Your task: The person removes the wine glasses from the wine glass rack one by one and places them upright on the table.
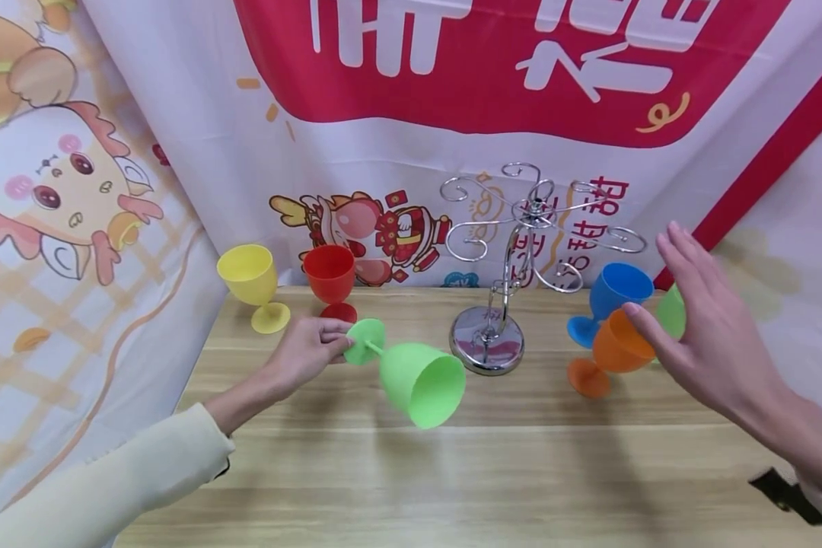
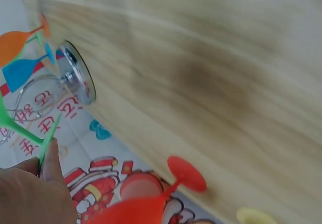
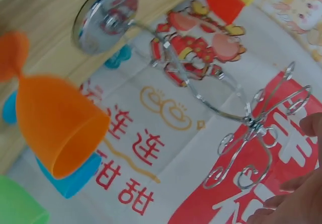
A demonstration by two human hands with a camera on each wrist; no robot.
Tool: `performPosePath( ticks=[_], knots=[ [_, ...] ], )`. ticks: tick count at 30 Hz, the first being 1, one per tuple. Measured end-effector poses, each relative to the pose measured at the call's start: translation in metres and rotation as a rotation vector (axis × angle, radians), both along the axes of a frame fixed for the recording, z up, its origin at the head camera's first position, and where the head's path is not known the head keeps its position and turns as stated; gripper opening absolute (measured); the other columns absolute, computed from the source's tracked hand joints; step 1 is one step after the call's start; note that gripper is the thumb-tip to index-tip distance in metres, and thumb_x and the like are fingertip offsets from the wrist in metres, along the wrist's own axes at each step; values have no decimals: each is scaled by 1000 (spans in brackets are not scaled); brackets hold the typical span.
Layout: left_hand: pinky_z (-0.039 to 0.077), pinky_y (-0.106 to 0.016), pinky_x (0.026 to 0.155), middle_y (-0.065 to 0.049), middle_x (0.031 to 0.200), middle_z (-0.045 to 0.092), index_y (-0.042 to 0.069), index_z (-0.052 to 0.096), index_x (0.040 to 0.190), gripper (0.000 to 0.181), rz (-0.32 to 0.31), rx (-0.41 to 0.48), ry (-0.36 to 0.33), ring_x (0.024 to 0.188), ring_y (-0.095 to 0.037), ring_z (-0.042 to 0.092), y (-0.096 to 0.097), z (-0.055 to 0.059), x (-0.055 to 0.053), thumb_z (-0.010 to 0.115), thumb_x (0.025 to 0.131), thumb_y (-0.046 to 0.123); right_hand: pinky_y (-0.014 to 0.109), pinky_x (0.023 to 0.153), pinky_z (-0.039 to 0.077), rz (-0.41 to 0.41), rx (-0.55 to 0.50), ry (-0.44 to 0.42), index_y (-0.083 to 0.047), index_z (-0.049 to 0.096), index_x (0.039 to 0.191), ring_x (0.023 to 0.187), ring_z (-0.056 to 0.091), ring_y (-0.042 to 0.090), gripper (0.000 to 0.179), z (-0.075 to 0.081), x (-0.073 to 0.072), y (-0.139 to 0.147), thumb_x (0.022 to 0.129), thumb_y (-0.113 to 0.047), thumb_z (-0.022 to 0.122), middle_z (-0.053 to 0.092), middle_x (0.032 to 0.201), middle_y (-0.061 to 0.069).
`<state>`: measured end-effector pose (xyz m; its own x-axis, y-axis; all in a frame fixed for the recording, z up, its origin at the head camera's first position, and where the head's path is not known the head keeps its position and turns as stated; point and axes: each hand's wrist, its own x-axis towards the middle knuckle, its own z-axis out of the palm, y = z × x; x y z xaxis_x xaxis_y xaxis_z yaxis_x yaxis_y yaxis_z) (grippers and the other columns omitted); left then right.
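Note:
My left hand (image 1: 313, 346) pinches the round foot of a light green plastic goblet (image 1: 411, 378) and holds it tilted above the table, its mouth facing right and toward me. In the left wrist view the fingers grip the edge of that green foot (image 2: 49, 138). My right hand (image 1: 722, 342) is raised at the right with fingers straight, holding nothing. It overlaps an orange goblet (image 1: 622, 344) and partly hides a second green goblet (image 1: 671, 310). A blue goblet (image 1: 619, 285) stands behind the orange one.
A chrome rack (image 1: 486, 342) with curled wire arms stands at the back centre of the wooden table (image 1: 493, 464). Yellow (image 1: 248, 275) and red (image 1: 329, 275) goblets stand upright at the back left. Printed cloths (image 1: 199, 114) hang behind and at the sides.

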<state>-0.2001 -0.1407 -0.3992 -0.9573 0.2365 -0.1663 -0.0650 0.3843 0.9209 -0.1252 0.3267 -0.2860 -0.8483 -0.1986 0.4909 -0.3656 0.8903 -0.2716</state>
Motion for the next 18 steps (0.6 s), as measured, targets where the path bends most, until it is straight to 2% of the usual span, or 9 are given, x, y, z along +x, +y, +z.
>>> performPosePath(
  ticks=[4,7,11,12,14,17,18],
  knots=[
    [63,-35,89,-20,123,76,-5,68,135,34,31,89,-112,106,-29,78,7,-5,5,70,102,4,78,117,26,-28,-52,-9,-10,27,168,160,22,41,90,-3,12,-1,95,-18,78,20,177,11],
    [63,-35,89,-18,123,76,-4,68,136,35,34,116,-156,106,-28,78,11,-9,10,70,102,6,79,116,25,-23,-92,-1,-10,28,168,158,25,44,90,-9,19,-1,94,-13,79,22,176,12],
    [63,-37,91,-16,123,77,-3,68,135,34,22,154,-191,106,-28,78,17,-17,17,69,103,7,75,121,22,-4,-155,28,-7,33,166,158,27,45,88,-27,24,-2,91,-6,80,27,174,14],
    [62,-39,92,-16,123,77,-3,68,135,34,19,171,-203,106,-28,78,19,-19,19,69,103,7,73,123,22,-1,-168,39,-7,35,165,158,28,44,88,-32,26,-2,90,-4,81,29,173,15],
    [62,-40,93,-17,122,77,-4,68,135,34,15,213,-228,105,-28,78,23,-25,22,68,103,5,57,129,24,0,-182,65,-7,37,164,156,32,43,88,-45,28,-5,88,-3,82,33,172,14],
    [62,-41,94,-18,120,77,-7,67,134,33,17,277,-265,102,-26,79,29,-33,27,67,102,2,33,130,24,14,-200,68,-8,40,163,154,37,42,88,-63,31,-11,86,-2,83,37,170,14],
    [62,-41,95,-19,120,77,-8,67,134,33,15,292,-271,101,-24,79,30,-35,28,67,103,2,34,129,26,14,-204,53,-8,40,163,153,39,43,87,-68,32,-14,87,-3,83,39,169,15]
  ],
)
